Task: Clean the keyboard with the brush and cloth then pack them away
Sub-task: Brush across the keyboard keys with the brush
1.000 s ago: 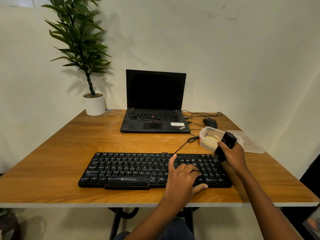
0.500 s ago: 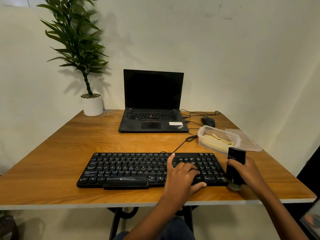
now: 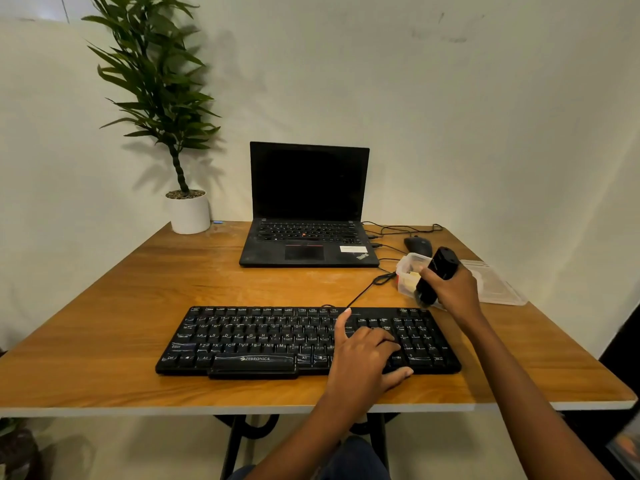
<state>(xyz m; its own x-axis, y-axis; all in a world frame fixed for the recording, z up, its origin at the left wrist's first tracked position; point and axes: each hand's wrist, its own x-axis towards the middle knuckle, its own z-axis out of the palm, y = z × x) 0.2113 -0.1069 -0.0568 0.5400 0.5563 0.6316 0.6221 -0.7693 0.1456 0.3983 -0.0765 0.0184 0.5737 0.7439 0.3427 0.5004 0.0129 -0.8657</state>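
Returned to the keyboard (image 3: 259,337) far corner, right hand (image 3: 453,289) grips brush (image 3: 438,271); left hand (image 3: 363,355) rests on keys, gripping nothing. Risk: wide strokes knock the container (image 3: 403,268).

Black keyboard (image 3: 308,341) with white lettering, black brush (image 3: 437,273), black laptop (image 3: 308,216), orange-brown grained table (image 3: 138,306), white pot (image 3: 188,213), green plant (image 3: 156,74).
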